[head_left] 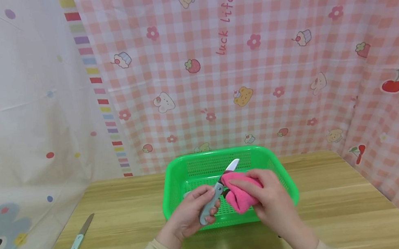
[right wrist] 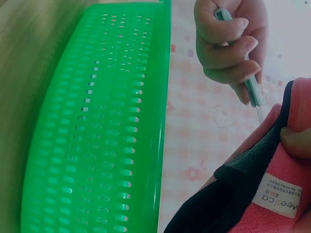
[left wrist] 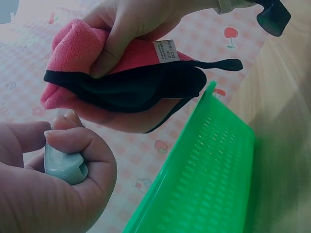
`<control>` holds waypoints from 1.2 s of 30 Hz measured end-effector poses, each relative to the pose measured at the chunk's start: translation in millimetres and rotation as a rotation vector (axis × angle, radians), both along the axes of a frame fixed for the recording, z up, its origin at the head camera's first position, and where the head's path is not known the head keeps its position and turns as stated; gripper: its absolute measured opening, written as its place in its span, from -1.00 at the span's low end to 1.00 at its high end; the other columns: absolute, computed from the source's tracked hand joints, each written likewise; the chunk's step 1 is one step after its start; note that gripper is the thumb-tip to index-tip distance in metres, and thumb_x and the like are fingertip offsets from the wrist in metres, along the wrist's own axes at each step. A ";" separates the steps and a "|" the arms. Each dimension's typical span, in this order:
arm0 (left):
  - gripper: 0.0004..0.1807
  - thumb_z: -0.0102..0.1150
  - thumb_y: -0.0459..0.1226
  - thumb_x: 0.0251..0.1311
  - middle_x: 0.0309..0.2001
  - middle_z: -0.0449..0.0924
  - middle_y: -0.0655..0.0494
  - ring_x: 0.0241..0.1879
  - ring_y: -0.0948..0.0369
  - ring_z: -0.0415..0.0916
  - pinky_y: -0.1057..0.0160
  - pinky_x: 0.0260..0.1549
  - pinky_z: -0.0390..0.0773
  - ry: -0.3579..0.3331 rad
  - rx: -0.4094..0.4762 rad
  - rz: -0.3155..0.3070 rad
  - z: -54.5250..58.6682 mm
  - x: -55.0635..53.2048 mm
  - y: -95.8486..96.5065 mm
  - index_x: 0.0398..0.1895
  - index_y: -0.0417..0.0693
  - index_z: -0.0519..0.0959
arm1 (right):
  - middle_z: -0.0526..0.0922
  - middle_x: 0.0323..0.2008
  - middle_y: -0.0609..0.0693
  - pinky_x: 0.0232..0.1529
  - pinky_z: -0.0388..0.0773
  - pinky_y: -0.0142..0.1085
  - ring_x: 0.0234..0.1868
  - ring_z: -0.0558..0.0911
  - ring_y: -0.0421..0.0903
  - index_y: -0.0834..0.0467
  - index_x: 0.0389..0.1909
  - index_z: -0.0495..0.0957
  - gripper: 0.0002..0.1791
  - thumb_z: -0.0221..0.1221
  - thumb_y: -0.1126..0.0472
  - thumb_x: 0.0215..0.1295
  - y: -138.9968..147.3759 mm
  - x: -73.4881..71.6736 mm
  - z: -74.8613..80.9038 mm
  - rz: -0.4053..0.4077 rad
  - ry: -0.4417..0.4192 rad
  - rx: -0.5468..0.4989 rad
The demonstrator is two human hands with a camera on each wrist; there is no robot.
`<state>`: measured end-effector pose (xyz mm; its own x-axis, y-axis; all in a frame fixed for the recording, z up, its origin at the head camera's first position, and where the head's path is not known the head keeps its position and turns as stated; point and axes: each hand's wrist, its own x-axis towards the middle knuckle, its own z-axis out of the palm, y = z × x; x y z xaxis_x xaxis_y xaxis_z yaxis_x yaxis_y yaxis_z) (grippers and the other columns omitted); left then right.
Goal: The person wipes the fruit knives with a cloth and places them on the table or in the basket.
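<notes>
While gripping knife (head_left: 212, 203) in left hand (head_left: 191, 212) and pinching pink cloth (head_left: 242, 196) in right hand (head_left: 273, 199), possibly risking cuts from slipping along blade (head_left: 232, 165)

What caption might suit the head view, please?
Left hand grips a pale-blue-handled knife, right hand holds a pink plush cloth, above a green plastic basket.

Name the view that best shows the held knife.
Head view: the knife shows both handle and blade. Left wrist view shows just the handle's end; right wrist view, parts of the handle and a blade sliver.
</notes>
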<state>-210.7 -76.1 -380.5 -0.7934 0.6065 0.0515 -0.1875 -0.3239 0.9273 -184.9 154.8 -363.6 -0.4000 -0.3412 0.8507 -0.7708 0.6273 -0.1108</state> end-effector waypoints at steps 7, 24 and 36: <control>-0.80 -0.12 -0.19 0.55 -0.39 0.47 0.14 -0.50 0.35 0.35 0.46 -0.56 0.37 0.007 0.007 -0.024 0.7 0.9 0.5 -0.23 0.04 0.50 | 0.60 -0.11 0.07 -0.17 0.56 0.00 -0.11 0.55 0.09 -0.10 0.09 0.65 -0.19 0.20 0.68 -0.18 -4.5 0.5 -2.0 0.002 -0.004 0.009; -0.81 -0.09 -0.20 0.53 -0.39 0.48 0.15 -0.52 0.36 0.37 0.45 -0.58 0.36 0.018 -0.010 -0.038 2.8 4.3 -2.4 -0.14 0.02 0.56 | 0.56 -0.15 0.20 -0.24 0.54 0.05 -0.11 0.50 0.18 0.02 0.01 0.69 -0.27 0.19 0.70 -0.19 11.9 -10.2 5.0 -0.066 -0.003 -0.069; -0.79 -0.09 -0.19 0.53 -0.38 0.50 0.16 -0.50 0.35 0.37 0.45 -0.58 0.33 0.008 -0.011 -0.056 0.4 4.8 -3.8 -0.06 0.00 0.56 | 0.56 -0.11 0.22 -0.28 0.51 0.06 -0.11 0.47 0.22 0.05 0.03 0.68 -0.24 0.22 0.73 -0.23 24.3 -8.1 8.9 -0.138 -0.011 -0.102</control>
